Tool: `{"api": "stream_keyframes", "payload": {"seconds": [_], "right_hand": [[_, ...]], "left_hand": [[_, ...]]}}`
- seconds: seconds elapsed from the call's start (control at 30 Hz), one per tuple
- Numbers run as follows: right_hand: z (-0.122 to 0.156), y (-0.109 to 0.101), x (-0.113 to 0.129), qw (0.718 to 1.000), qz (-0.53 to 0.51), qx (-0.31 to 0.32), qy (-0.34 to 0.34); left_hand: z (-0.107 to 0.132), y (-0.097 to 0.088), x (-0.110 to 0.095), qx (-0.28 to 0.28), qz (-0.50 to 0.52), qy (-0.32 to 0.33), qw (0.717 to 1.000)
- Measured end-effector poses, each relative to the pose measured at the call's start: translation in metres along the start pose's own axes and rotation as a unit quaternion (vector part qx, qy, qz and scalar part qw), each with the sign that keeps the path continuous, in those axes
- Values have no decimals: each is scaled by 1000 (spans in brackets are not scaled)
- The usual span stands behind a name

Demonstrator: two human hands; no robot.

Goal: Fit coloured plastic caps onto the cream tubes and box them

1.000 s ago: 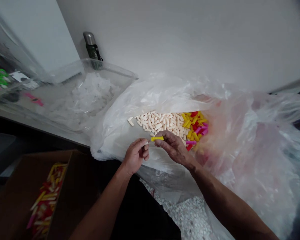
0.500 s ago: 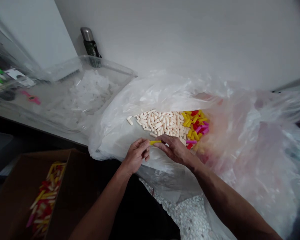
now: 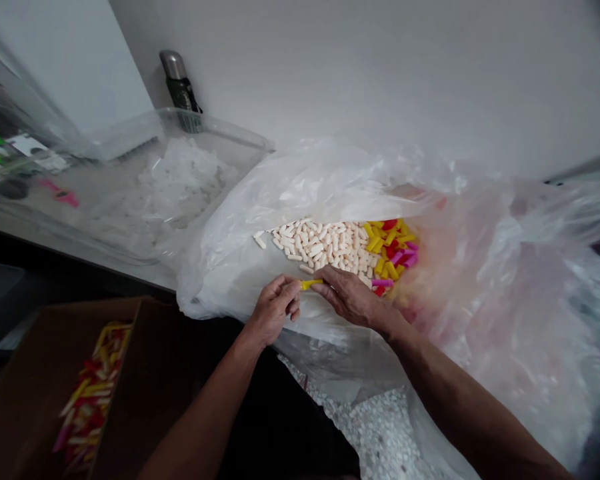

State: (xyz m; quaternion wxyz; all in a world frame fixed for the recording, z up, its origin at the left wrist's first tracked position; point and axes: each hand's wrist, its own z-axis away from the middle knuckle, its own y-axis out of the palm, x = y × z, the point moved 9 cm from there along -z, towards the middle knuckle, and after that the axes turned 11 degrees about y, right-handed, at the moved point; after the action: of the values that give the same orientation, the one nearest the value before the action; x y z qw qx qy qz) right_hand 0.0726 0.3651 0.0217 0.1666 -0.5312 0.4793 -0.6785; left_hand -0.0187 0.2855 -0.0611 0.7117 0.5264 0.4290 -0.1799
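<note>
My left hand [image 3: 275, 308] and my right hand [image 3: 349, 298] both pinch a slim yellow plastic piece [image 3: 311, 284], one at each end, in front of a white plastic bag [image 3: 235, 280]. On the bag, just above my right hand, lies a heap of pale cream capsule-shaped pieces [image 3: 325, 243]. Beside that heap, further right, are yellow, red and pink plastic pieces [image 3: 393, 257]. My fingers hide most of the yellow piece.
A brown cardboard box [image 3: 145, 347] at lower left holds coloured pieces. A clear plastic tub [image 3: 215, 143] of crumpled film stands behind the bag, with a metal-topped green flask [image 3: 179, 80] beyond it. Loose white pieces [image 3: 375, 433] lie below the bag.
My left hand has moved right and now grips the yellow piece alongside my right hand. The yellow piece looks thinner, and the view has shifted slightly.
</note>
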Motion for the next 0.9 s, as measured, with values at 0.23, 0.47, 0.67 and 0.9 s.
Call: {"api": "stream_keyframes", "payload": {"seconds": [0.23, 0.47, 0.67, 0.9], "right_hand": [[-3, 16, -10, 988, -96, 35, 120], [1, 6, 3, 999, 0, -23, 26], [-5, 41, 20, 971, -191, 117, 77], [-88, 48, 38, 996, 85, 5, -1]], "left_hand": [[1, -11, -2, -12, -97, 82, 992], [3, -8, -5, -15, -88, 82, 993], [41, -30, -51, -27, -308, 142, 940], [160, -170, -183, -294, -674, 94, 671]]}}
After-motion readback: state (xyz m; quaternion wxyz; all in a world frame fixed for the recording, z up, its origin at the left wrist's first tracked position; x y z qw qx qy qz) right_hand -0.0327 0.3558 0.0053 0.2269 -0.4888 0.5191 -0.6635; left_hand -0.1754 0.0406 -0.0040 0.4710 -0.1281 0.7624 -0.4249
